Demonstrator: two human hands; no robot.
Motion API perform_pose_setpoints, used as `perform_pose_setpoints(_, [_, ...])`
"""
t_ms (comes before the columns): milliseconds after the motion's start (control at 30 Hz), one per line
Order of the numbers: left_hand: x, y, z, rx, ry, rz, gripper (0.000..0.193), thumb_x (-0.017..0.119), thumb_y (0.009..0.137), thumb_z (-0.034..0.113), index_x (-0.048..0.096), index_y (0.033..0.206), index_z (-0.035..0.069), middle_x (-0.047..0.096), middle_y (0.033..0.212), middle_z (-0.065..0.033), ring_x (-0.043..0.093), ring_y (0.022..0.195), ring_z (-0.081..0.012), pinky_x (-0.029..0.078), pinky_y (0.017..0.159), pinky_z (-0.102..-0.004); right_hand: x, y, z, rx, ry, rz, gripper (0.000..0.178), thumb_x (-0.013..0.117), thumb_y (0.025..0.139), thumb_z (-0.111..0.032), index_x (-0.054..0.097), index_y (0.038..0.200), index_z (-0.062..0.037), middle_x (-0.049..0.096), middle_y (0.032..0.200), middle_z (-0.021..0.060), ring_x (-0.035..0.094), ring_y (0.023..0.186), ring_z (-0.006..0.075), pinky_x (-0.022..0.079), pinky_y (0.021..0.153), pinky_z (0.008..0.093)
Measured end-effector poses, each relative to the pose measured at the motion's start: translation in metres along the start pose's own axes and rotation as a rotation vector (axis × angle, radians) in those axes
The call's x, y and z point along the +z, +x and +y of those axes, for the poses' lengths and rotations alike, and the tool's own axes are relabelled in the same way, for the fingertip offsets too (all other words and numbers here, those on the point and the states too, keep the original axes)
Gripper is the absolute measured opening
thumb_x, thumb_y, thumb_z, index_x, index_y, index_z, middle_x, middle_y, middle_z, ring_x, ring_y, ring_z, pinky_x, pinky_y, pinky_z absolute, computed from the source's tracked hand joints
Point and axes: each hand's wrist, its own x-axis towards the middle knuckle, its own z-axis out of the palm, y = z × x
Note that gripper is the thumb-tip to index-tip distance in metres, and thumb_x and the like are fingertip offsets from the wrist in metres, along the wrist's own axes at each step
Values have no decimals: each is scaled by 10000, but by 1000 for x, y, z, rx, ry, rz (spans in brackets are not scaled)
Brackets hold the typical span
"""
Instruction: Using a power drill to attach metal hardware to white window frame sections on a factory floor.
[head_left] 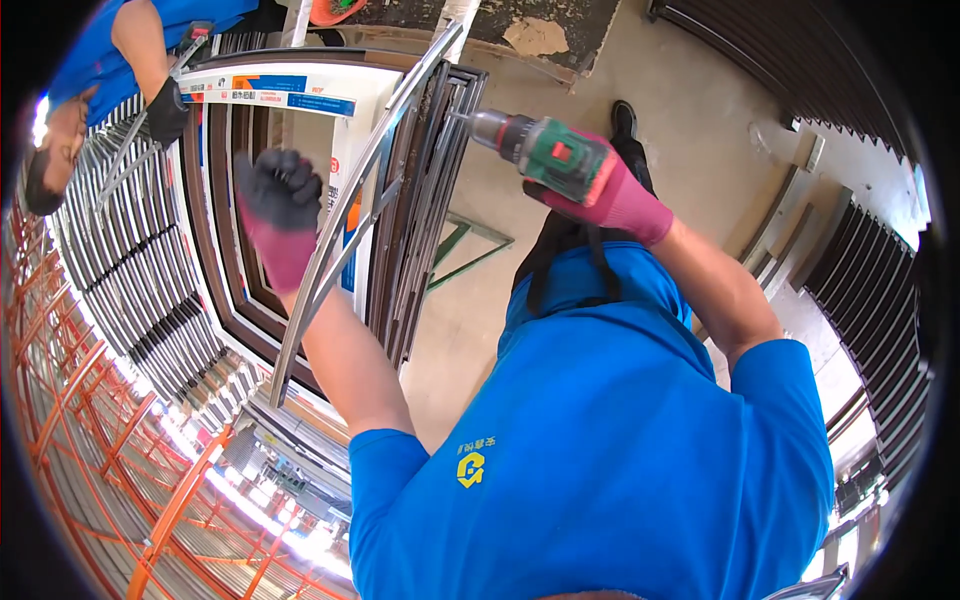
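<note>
R hand (pixel 622 200) grips drill (pixel 562 160), bit (pixel 458 116) near stacked frames (pixel 430 190); L hand (pixel 277 195) fingers curled, contents unclear; prob. drilling step, next needs bit lined up w/ metal.

A workshop: stacked brown-and-white rectangular frames (pixel 372 95) stand at ten o'clock, a green-and-black cordless drill (pixel 562 160) at one. Long dark ribbed bars (pixel 775 70) lie toward two, orange metal racking (pixel 178 515) toward eight.

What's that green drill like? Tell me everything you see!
The drill has a green, plastic-looking body with red parts, and a grey, metal-looking chuck with a thin bit. It points left toward the stacked frames; whether it touches them isn't clear. The gloved right hand grips it, mostly hiding its handle.
</note>
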Motion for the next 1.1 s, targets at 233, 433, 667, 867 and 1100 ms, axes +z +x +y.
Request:
perform_pose_setpoints(233, [87,-129,-63,532,-198,933,232,597,944,31,577,1151,-71,587,906,-134,581,748,-166,531,671,-255,-37,-18,-43,232,51,-137,346,711,789,-87,651,1126,-40,691,896,104,664,810,236,535,770,356])
perform_pose_setpoints(433, [105,-192,-148,262,-854,242,418,453,1029,63,439,1435,-33,615,1247,-175,627,946,-141,531,647,-197,-53,-34,-51,120,-140,-277,383,808,760,-125,661,1106,-54,671,1026,148,652,888,322,533,803,384])
perform_pose_setpoints(667, [123,-119,-199,100,-570,141,401,371,1093,200,455,1463,69,651,1286,-84,693,1002,-91,479,535,-171,-64,-57,-70,190,-68,-236,478,861,733,-184,681,1166,-95,696,1081,126,673,963,319,530,862,388])
perform_pose_setpoints(867, [152,-72,-182,-7,-488,193,513,486,1046,377,521,1372,-17,627,1303,-202,692,1079,-257,597,667,-255,-73,-60,-90,235,-23,-263,528,865,721,-165,663,1202,-82,684,1112,126,669,989,318,530,889,405])
perform_pose_setpoints(1100, [168,-56,-187,-60,-394,184,412,509,1029,164,492,1384,-46,622,1284,-240,701,1057,-277,628,709,-264,-88,-66,-92,274,-28,-289,573,871,717,-148,644,1238,-74,677,1101,131,677,956,310,548,854,397])
